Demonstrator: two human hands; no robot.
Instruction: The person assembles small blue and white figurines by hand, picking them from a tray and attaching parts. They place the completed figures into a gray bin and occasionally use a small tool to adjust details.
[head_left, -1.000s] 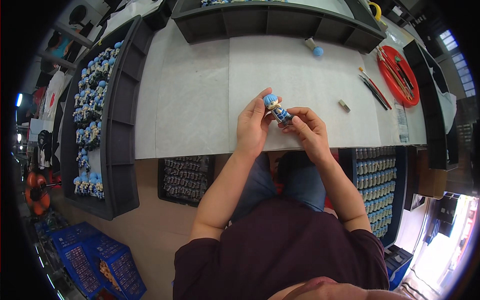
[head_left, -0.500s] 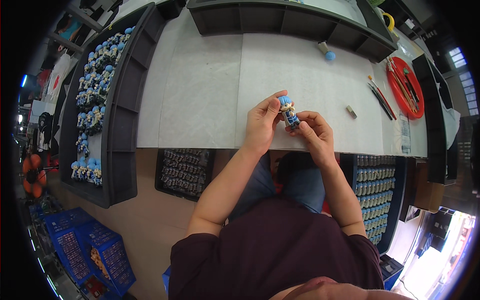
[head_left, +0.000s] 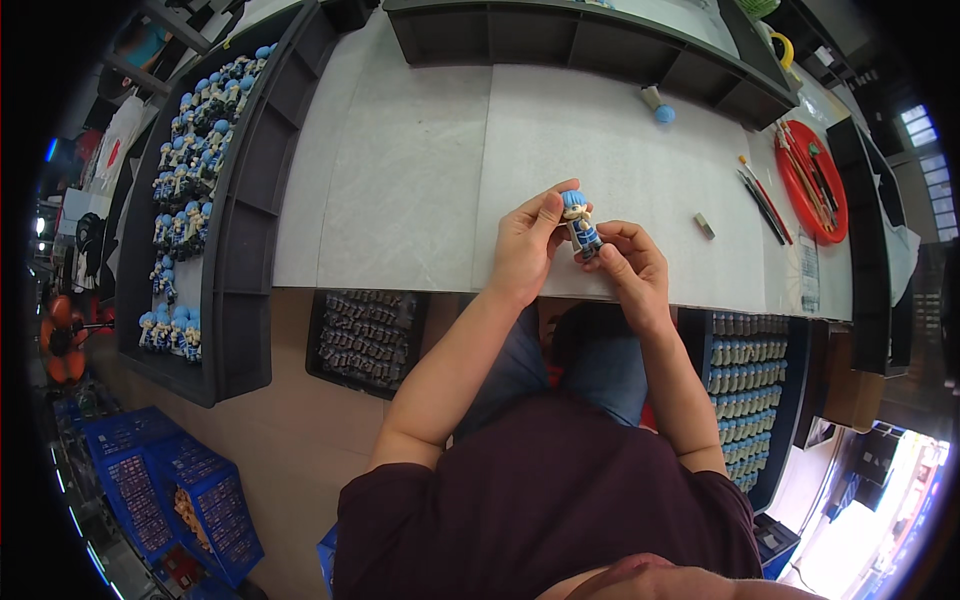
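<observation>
A small figurine [head_left: 580,226] with light-blue hair and a blue-and-white outfit is held upright, slightly tilted, over the front of the white-covered table. My left hand [head_left: 527,248] pinches it by the head and upper side, thumb and forefinger at the hair. My right hand [head_left: 635,272] grips its dark feet between thumb and fingers. The figurine's front faces up toward me. Farther off, another blue-haired piece [head_left: 659,106] lies on its side near the far tray. To the right of my hands rests a small grey block [head_left: 705,226].
At left stands a dark tray [head_left: 240,250] of similar figurines. Another dark tray [head_left: 590,45] borders the far side. Brushes [head_left: 764,205] lie at right beside a red dish [head_left: 838,225] holding more tools. Below the table edge are trays of dark parts [head_left: 362,338] and blue-topped pieces [head_left: 748,400].
Both hands keep the same hold on the figurine, with hardly any movement. The whole view has shifted slightly.
</observation>
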